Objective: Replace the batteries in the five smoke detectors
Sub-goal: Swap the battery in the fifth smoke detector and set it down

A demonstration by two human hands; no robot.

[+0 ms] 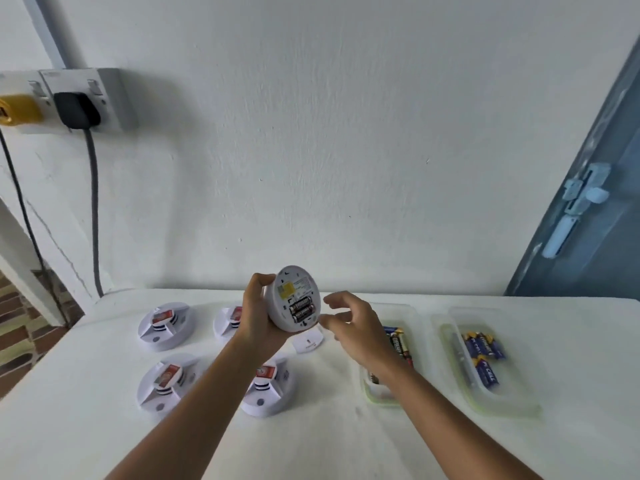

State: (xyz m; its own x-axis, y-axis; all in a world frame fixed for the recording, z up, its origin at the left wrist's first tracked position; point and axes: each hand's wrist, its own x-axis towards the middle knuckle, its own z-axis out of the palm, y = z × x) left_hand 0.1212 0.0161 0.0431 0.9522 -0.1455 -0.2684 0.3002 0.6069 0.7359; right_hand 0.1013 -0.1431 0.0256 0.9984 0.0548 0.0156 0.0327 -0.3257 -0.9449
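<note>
Detector under work: a round white plastic smoke detector (297,298), raised above the white-covered counter (433,441) and gripped by the left hand (258,311), whose fingers curl round its left rim. Its back plate is tilted towards the camera and slightly to the right. The battery bay is uncovered, and three dark cylindrical batteries (301,308) lie in it side by side, their long axes running roughly left-low to right-high across the lower half of the back.

Right hand (349,320): just right of the detector, apart from it, holding nothing; fingers loosely curled, thumb and forefinger set towards the bay. It is the nearer free hand. In my judgement the next move is a short leftward reach to lift a cell out by one end; the bay faces this hand, so access is fair.

A small white cover piece (309,342) lies on the counter below the raised detector.

Four further white round detectors rest on the counter to the left, the nearest one (268,389) beneath the left forearm.

Supply: a clear plastic tray (381,398) holding dark-and-gold batteries (398,341) sits under the right forearm; a second clear tray (512,407) further right holds blue-and-yellow batteries (483,351). Which tray holds spent cells cannot be told.
</note>
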